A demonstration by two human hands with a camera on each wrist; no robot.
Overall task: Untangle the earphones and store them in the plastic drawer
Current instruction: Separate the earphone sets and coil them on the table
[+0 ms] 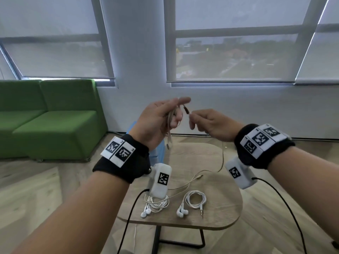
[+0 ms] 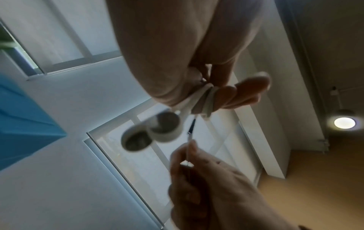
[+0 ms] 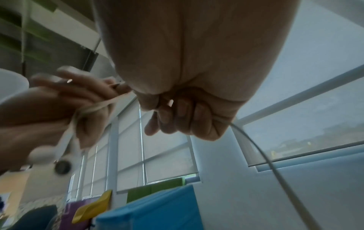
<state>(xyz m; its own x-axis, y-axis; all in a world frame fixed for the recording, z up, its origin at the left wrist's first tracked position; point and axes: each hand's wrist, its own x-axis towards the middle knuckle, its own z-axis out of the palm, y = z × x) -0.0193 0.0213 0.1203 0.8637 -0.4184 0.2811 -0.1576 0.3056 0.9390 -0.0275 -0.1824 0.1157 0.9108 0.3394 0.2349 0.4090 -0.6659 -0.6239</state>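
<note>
Left hand (image 1: 157,120) gripping a folded bundle of the beige earphones (image 1: 169,125) above the wooden table (image 1: 227,213), right hand (image 1: 211,123) pinching their cord beside it; two white coiled pairs (image 1: 194,200) lying on the table. Left wrist: hanging below the left fingers (image 2: 236,93), two round buds (image 2: 153,132). Right wrist: curling shut around the pale cord (image 3: 262,155), right fingers (image 3: 187,119); showing below, blue plastic drawer (image 3: 153,210).
</note>
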